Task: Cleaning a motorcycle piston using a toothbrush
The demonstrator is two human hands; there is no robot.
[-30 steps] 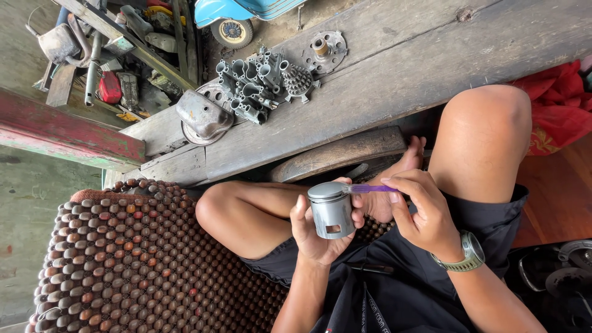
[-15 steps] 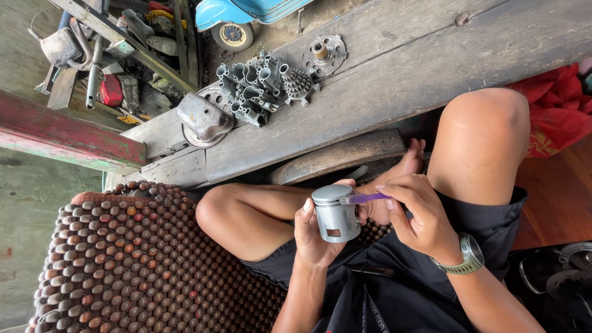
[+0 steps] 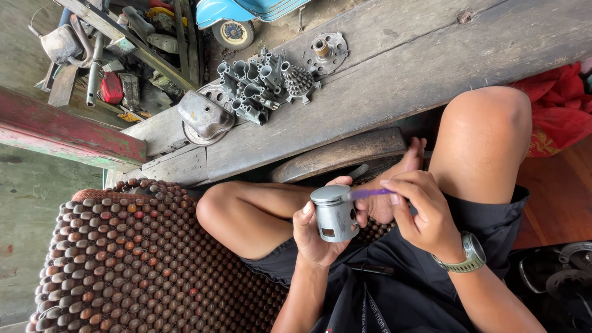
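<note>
Rough grey planks (image 3: pixel 394 74) run across this workshop floor, and the person sits cross-legged against them with the work held over the lap. At the centre of it is a small grey metal piston (image 3: pixel 335 213), a short cylinder with a flat crown and a hole through its skirt, tilted with the crown up and away from the body. The left hand (image 3: pixel 314 231) cups it from below, fingers clamped around the skirt. The right hand (image 3: pixel 422 213) pinches a thin purple tool (image 3: pixel 369 193), likely a small brush or pick, its fingers closed tight on the handle and its tip touching the piston just under the crown. I judge the step to be cleaning or scraping around the upper edge; the next stroke would call for a steady left grip, a slight turn of the piston and light pressure along the rim.

Around the hands lie bare knees, black shorts, and a wristwatch (image 3: pixel 472 254) on the right wrist. A mat of brown wooden beads (image 3: pixel 123 259) lies beside the left knee. Farther out on the planks sit a cluster of grey metal engine parts (image 3: pixel 256 83), a dented metal cover (image 3: pixel 203 116) and a round flange (image 3: pixel 325 52). Red cloth (image 3: pixel 558 114) is bunched past the right knee.
</note>
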